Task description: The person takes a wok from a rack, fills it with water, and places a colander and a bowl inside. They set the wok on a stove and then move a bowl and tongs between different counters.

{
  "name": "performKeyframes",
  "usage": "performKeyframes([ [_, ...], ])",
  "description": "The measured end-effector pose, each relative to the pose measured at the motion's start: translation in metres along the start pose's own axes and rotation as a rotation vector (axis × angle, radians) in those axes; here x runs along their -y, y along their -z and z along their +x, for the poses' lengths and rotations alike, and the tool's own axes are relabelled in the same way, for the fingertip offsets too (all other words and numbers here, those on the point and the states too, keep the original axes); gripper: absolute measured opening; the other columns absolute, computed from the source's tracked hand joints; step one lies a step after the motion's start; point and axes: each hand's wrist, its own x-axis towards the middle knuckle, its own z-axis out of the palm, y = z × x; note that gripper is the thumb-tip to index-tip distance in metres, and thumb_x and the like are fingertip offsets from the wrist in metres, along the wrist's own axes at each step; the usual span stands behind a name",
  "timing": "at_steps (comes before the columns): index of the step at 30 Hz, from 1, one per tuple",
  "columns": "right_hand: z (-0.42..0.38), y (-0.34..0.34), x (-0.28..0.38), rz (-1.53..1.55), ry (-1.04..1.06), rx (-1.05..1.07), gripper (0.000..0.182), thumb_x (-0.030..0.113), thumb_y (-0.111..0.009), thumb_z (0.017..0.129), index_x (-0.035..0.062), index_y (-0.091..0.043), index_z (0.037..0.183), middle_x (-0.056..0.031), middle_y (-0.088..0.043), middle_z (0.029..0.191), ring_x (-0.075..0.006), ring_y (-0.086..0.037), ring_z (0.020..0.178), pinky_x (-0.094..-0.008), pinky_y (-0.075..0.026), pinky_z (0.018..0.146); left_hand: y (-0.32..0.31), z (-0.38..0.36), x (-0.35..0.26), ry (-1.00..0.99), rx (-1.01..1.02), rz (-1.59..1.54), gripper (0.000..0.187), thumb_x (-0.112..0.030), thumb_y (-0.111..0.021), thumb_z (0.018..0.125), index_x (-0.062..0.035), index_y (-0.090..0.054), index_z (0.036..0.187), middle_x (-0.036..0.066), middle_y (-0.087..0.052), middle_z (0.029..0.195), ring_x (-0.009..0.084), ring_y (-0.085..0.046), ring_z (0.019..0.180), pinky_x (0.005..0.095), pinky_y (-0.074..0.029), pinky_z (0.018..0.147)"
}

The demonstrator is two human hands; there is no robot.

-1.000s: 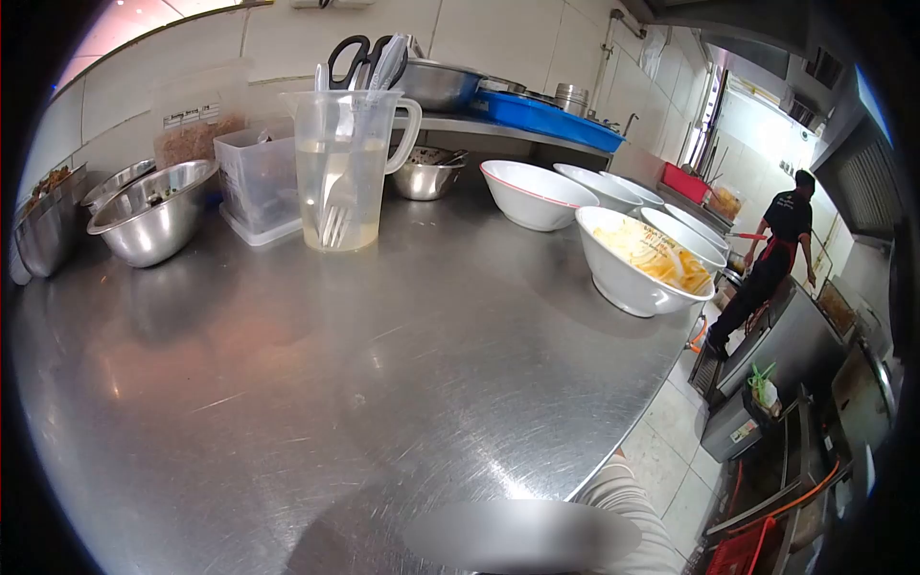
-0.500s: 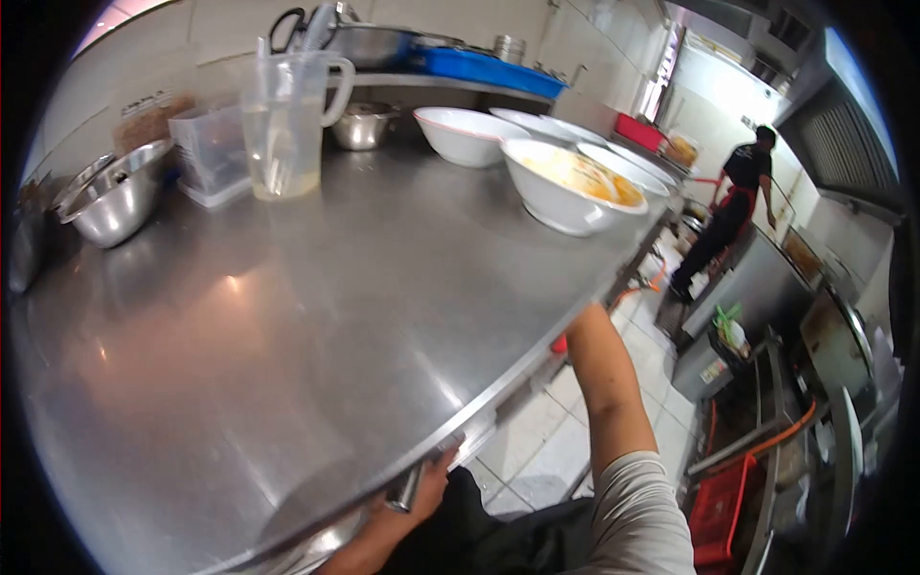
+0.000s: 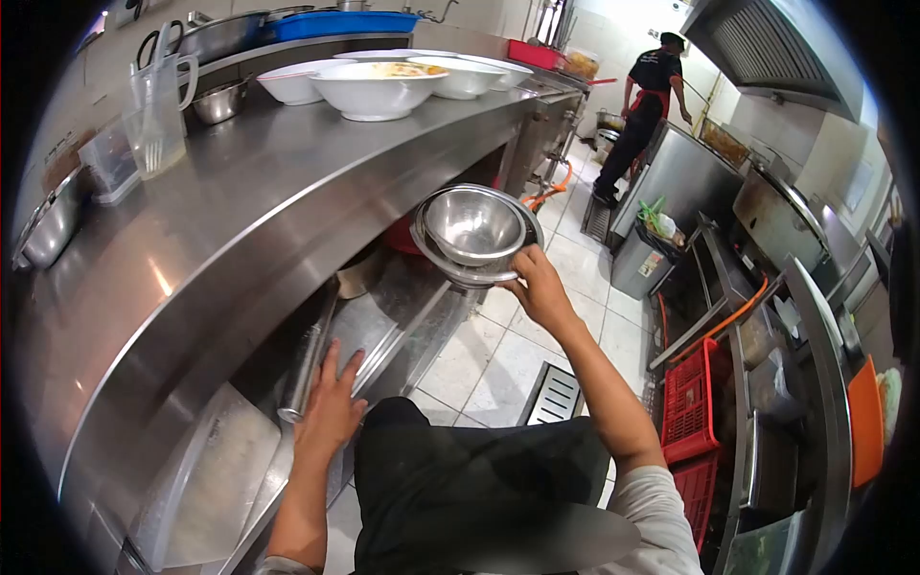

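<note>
My right hand (image 3: 539, 286) grips the near rim of nested metal bowls (image 3: 475, 225), a smaller one inside wider ones, held out over the floor beside the counter. My left hand (image 3: 331, 398) has its fingers spread on the lower shelf (image 3: 383, 311), at the edge of a long metallic roll or tube (image 3: 311, 359). Below the worktop, near my left forearm, lies a translucent plastic container (image 3: 206, 489) with pale contents. A metal pot (image 3: 359, 275) stands deeper on the shelf, partly hidden.
White bowls (image 3: 379, 93) stand on the steel counter (image 3: 240, 153), with a plastic jug (image 3: 151, 125) at its left. A person (image 3: 652, 101) in dark clothes stands down the aisle. At right are a bin (image 3: 640, 264), red crates (image 3: 692, 398) and a rack.
The view has tilted down to the lower shelf. My right hand, earlier hidden below the counter edge, now holds the nested bowls outside it. My left hand now shows spread on the shelf.
</note>
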Motion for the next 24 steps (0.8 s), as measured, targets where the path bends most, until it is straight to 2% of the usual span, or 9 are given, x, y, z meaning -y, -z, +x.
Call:
performKeyframes([
  [3,-0.057,0.02,0.008,-0.044,0.012,-0.034,0.028,-0.002,-0.073,0.073,0.002,-0.053,0.093,-0.0142,-0.051,0.093,-0.0318,-0.056,0.083,-0.0384,-0.047,0.073,-0.001,0.0,-0.003,0.02,0.006,-0.015,0.075,-0.019,-0.076,0.077,-0.0198,-0.041,0.144,0.011,-0.022,0.157,0.0395,-0.028,0.14,0.0467,-0.029,0.114],
  [4,-0.075,0.023,0.009,-0.038,-0.003,-0.025,0.028,-0.004,-0.072,0.072,0.0021,-0.053,0.093,-0.0141,-0.05,0.094,-0.0323,-0.056,0.084,-0.0386,-0.047,0.073,-0.003,0.0,-0.005,0.04,-0.021,-0.046,0.076,-0.021,-0.08,0.072,-0.0194,-0.046,0.141,0.01,-0.025,0.156,0.0357,-0.019,0.144,0.0478,-0.025,0.115],
  [5,-0.093,0.024,0.01,-0.028,-0.023,-0.013,0.029,-0.006,-0.071,0.071,0.0022,-0.053,0.092,-0.0139,-0.05,0.094,-0.0327,-0.056,0.085,-0.0388,-0.048,0.073,-0.007,0.001,-0.001,-0.017,-0.043,0.078,0.078,-0.024,-0.078,0.075,-0.0216,-0.041,0.144,0.009,-0.023,0.157,0.0366,-0.022,0.143,0.0503,-0.028,0.114],
  [6,-0.109,0.026,0.011,-0.016,-0.056,0.009,0.028,-0.005,-0.07,0.072,0.0025,-0.053,0.093,-0.0139,-0.051,0.095,-0.0333,-0.057,0.088,-0.0397,-0.048,0.074,-0.009,0.002,-0.003,-0.019,-0.052,0.087,0.08,-0.024,-0.079,0.073,-0.0202,-0.041,0.144,0.009,-0.024,0.156,0.036,-0.02,0.144,0.0535,-0.023,0.114],
  [9,-0.149,0.024,0.014,0.015,-0.091,0.092,0.028,0.002,-0.071,0.075,0.0042,-0.053,0.096,-0.0147,-0.051,0.098,-0.036,-0.058,0.088,-0.0429,-0.049,0.072,-0.016,0.006,-0.004,-0.051,-0.053,0.138,0.084,-0.025,-0.08,0.071,-0.0187,-0.04,0.144,0.01,-0.026,0.156,0.0352,-0.018,0.145,0.0604,-0.016,0.114],
  [13,-0.187,0.01,0.014,0.108,-0.197,0.178,0.031,0.017,-0.074,0.077,0.0054,-0.054,0.098,-0.0137,-0.052,0.099,-0.0359,-0.059,0.09,-0.0447,-0.049,0.073,-0.025,0.007,-0.009,-0.113,-0.084,0.225,0.077,-0.03,-0.077,0.075,-0.0151,-0.043,0.142,0.013,-0.03,0.153,0.0359,-0.019,0.145,0.0608,-0.017,0.113],
  [20,-0.234,0.006,0.018,0.044,-0.15,0.217,0.03,0.02,-0.075,0.078,0.0063,-0.057,0.098,-0.0118,-0.054,0.1,-0.0335,-0.061,0.087,-0.0419,-0.051,0.07,-0.03,0.008,-0.028,-0.342,-0.259,-0.003,0.048,-0.021,-0.075,0.079,-0.006,-0.06,0.122,0.014,-0.049,0.14,0.035,-0.036,0.138,0.046,-0.028,0.113],
  [23,-0.239,0.008,0.022,0.092,-0.11,0.171,0.029,0.02,-0.074,0.078,0.0061,-0.056,0.096,-0.012,-0.053,0.099,-0.0336,-0.06,0.086,-0.0422,-0.05,0.07,-0.051,0.009,-0.075,-0.445,-0.228,-0.231,0.043,-0.017,-0.075,0.079,-0.0054,-0.063,0.118,0.013,-0.055,0.134,0.0343,-0.043,0.133,0.0451,-0.032,0.111],
  [24,-0.239,0.009,0.024,0.102,-0.101,0.166,0.029,0.02,-0.074,0.079,0.006,-0.056,0.096,-0.012,-0.053,0.098,-0.0336,-0.06,0.085,-0.0424,-0.05,0.07,-0.058,0.013,-0.092,-0.589,-0.123,-0.193,0.041,-0.017,-0.075,0.079,-0.0054,-0.063,0.116,0.013,-0.057,0.13,0.0337,-0.047,0.129,0.0451,-0.034,0.11],
])
